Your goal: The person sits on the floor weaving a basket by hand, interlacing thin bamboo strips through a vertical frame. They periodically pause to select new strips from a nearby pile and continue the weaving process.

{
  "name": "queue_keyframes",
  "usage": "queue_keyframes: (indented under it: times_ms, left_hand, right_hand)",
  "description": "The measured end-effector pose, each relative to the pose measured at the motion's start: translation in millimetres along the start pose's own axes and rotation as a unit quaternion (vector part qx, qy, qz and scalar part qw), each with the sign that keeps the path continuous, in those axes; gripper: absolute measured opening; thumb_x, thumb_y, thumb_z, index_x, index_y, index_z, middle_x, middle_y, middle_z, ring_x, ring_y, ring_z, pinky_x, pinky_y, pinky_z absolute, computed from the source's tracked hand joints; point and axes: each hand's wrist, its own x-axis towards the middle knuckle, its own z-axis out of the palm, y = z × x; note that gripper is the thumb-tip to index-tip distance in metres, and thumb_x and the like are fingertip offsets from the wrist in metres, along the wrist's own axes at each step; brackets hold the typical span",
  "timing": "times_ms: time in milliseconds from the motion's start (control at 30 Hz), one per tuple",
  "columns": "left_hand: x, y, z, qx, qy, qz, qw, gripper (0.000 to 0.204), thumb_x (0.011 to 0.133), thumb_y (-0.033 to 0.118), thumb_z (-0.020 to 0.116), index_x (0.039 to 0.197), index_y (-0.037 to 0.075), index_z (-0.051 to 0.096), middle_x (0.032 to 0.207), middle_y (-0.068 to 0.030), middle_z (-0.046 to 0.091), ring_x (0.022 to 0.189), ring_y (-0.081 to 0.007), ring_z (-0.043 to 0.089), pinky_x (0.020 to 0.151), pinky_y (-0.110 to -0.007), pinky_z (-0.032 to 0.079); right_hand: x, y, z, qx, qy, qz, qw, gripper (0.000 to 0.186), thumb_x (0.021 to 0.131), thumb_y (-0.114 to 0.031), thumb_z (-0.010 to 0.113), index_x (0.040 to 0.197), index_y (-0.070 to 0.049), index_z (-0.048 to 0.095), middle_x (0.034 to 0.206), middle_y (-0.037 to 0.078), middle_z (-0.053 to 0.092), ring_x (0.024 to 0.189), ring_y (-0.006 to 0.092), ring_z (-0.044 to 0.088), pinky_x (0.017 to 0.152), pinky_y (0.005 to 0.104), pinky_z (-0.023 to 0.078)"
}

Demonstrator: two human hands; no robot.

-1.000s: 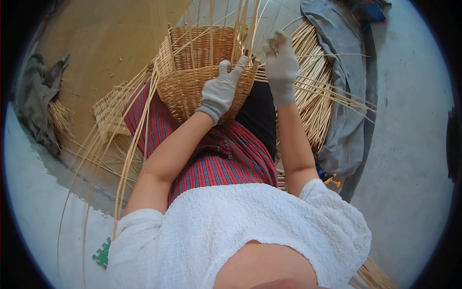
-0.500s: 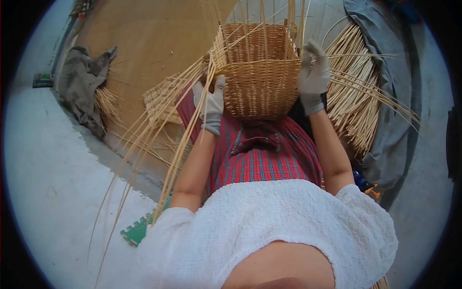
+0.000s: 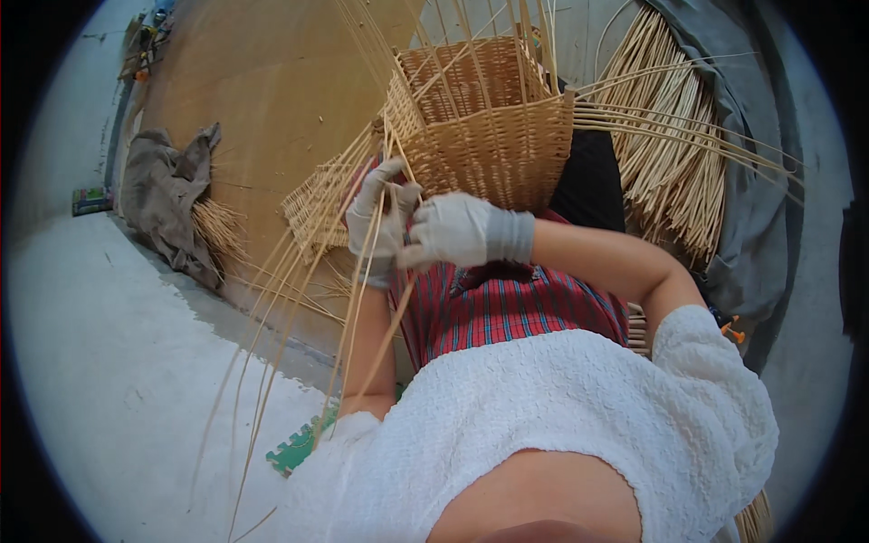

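Note:
A half-woven rattan basket rests tilted on my lap, with upright stakes rising from its rim and long cane strands trailing from both sides. At its left corner my left hand, in a pale glove, is closed around some of the cane strands. Close beside it, in front of the basket's lower left side, my gloved right hand has its fingers curled in a pinch on a strand. Its fingertips are partly blurred, and the exact hold is hard to see.
A large bundle of cut canes lies on grey cloth at right. To the left are another woven piece, a smaller cane bundle and a crumpled grey cloth. A green foam mat piece lies lower left.
My right hand has left the basket's right side and crossed over to the left, joining my left hand at the strands. The basket has tilted.

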Motion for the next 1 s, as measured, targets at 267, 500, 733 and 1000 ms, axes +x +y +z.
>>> queue_keyframes:
  times_ms: [267,500,733,1000]
  left_hand:
    - [-12.3,-17.2,62.6,-0.213,0.154,-0.032,0.964,0.037,0.104,0.013,0.061,0.138,0.003,0.052,0.105,-0.0118,0.070,0.094,-0.0191,0.069,0.090,-0.036,0.057]
    - [88.8,27.6,53.8,-0.049,0.069,-0.050,0.995,0.034,0.109,0.016,0.051,0.143,0.015,0.054,0.122,-0.0096,0.066,0.070,-0.0161,0.067,0.062,-0.028,0.057]
    - [115.7,1.3,74.0,-0.202,0.031,-0.091,0.975,0.031,0.109,0.016,0.052,0.139,0.022,0.057,0.095,-0.0055,0.065,0.045,-0.0081,0.044,0.040,-0.027,0.041]
    - [115.8,-3.0,78.8,-0.310,-0.030,-0.189,0.931,0.037,0.103,0.041,0.063,0.115,0.005,0.065,0.100,-0.0072,0.069,0.063,-0.0194,0.071,0.049,-0.034,0.059]
  right_hand:
    - [-45.3,131.9,12.9,0.278,0.631,0.277,0.669,0.020,0.102,0.002,0.057,0.117,-0.012,0.061,0.103,0.006,0.073,0.096,0.0171,0.071,0.076,0.0318,0.060]
    - [-47.1,105.7,13.5,0.364,0.555,0.369,0.651,0.023,0.102,0.000,0.059,0.123,-0.009,0.059,0.115,0.008,0.072,0.102,0.0181,0.071,0.080,0.0306,0.059]
    - [30.0,134.9,-53.4,0.044,0.481,0.239,0.842,0.035,0.096,-0.002,0.058,0.130,-0.009,0.061,0.130,0.016,0.067,0.115,0.0190,0.068,0.095,0.0380,0.057]
    - [-95.5,77.6,12.8,0.361,0.529,0.352,0.682,0.024,0.113,-0.023,0.041,0.128,-0.008,0.052,0.100,0.010,0.070,0.090,0.0198,0.071,0.070,0.0299,0.061]
